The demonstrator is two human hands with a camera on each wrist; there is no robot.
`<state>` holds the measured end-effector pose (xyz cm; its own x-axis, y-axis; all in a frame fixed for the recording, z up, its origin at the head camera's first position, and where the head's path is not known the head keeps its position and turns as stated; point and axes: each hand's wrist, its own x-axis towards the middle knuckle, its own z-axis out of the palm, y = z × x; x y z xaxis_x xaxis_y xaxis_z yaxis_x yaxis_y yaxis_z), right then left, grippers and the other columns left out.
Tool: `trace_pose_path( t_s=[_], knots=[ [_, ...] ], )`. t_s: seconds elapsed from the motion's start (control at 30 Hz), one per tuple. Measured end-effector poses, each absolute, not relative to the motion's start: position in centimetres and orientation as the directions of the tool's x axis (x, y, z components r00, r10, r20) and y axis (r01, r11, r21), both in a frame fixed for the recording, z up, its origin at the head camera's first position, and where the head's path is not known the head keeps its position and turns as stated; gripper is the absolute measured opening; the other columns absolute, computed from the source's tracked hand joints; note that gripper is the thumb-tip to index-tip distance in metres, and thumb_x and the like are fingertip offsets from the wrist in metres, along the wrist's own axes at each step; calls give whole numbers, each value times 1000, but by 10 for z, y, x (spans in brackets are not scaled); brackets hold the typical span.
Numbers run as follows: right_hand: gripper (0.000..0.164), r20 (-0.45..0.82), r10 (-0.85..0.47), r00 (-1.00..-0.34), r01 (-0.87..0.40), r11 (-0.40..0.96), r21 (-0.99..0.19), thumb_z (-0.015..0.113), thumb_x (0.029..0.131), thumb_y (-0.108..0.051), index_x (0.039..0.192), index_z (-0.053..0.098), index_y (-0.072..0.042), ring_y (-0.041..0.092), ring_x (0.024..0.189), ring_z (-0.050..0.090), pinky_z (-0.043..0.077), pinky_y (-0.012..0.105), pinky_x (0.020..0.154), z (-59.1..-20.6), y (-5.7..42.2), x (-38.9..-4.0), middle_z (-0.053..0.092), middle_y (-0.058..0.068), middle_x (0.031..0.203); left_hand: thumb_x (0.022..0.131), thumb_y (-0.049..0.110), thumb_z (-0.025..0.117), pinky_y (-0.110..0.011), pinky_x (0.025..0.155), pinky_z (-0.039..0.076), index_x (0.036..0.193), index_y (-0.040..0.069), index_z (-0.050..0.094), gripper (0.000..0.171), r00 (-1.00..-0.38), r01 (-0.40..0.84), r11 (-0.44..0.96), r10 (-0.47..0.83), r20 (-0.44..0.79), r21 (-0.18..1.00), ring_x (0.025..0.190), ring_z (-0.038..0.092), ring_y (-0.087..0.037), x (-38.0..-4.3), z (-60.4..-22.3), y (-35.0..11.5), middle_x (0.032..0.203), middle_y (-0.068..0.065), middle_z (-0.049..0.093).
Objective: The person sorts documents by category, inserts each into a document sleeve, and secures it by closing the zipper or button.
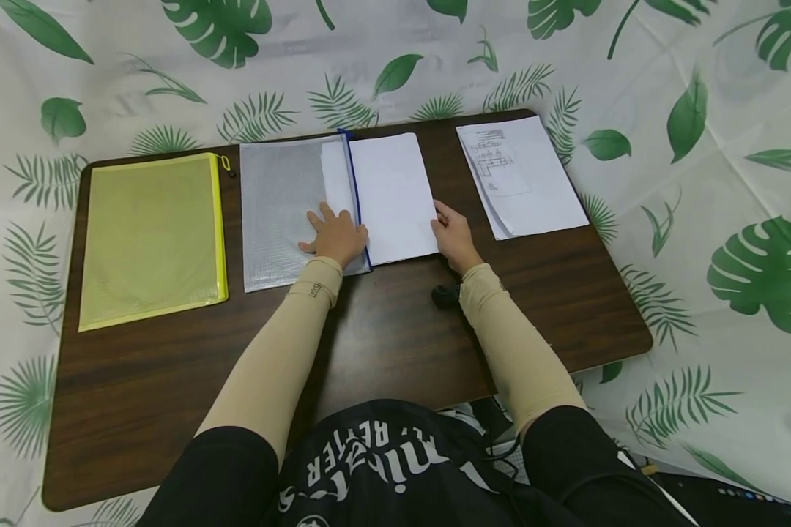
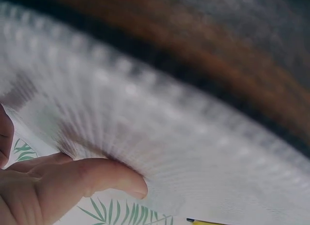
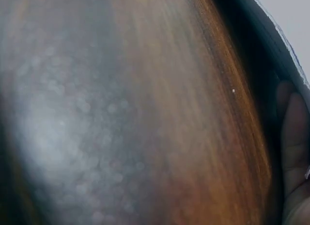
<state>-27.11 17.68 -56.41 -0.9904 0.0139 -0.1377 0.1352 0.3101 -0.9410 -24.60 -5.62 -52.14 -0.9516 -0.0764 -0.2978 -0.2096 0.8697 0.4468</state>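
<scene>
A clear mesh zip pouch [image 1: 278, 212] with a blue zip edge lies mid-table in the head view. White paper sheets [image 1: 393, 197] stick out of its right side, their left part showing through the mesh inside. My left hand [image 1: 338, 237] rests on the pouch beside the zip with its fingers spread; its thumb [image 2: 114, 176] lies against the mesh in the left wrist view. At the right edge of the sheets, my right hand [image 1: 456, 240] pinches the paper. Its fingers [image 3: 294, 138] reach under that edge in the right wrist view.
To the left lies a yellow mesh zip pouch [image 1: 151, 241] with a yellow pull loop. Another stack of papers [image 1: 534, 183], the top one printed, lies at the right. A small black object [image 1: 444, 296] is by the right wrist. The brown table [image 1: 395, 344] has rounded corners.
</scene>
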Motion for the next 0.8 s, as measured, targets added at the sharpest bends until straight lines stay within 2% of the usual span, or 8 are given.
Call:
trace_pose_path(
  t_s=[0.2,0.43,0.67,0.8],
  knots=[
    [48,-139,18,-990,137,320,-937,50,99,-6,146,44,-13,15,104,57,48,28,85,-568,177,-270,63,12,123,98,40,41,-85,92,13,146,5,38,60,-949,-214,865,-75,-306,453,143,-7,-50,-244,-521,-56,160,-25,-2],
    [48,-130,5,-991,125,324,-938,48,99,-7,146,43,-15,13,101,57,47,25,80,-566,172,-268,63,10,125,98,43,40,-85,91,12,147,6,38,61,-945,-217,877,-78,-318,430,143,-9,-50,-247,-524,-54,160,-24,-5],
    [50,-160,-41,-986,141,292,-946,46,101,-6,149,37,-14,15,115,56,49,29,88,-559,158,-265,56,11,137,99,43,38,-85,91,11,148,6,36,61,-942,-215,880,-72,-327,424,143,-12,-50,-247,-524,-53,160,-24,-7],
    [50,-152,-51,-987,129,311,-942,45,101,-7,150,37,-14,14,117,55,48,28,87,-558,152,-265,54,10,139,98,43,39,-86,90,12,148,6,37,61,-943,-215,882,-76,-324,419,142,-11,-51,-249,-525,-53,160,-24,-7]
  ],
)
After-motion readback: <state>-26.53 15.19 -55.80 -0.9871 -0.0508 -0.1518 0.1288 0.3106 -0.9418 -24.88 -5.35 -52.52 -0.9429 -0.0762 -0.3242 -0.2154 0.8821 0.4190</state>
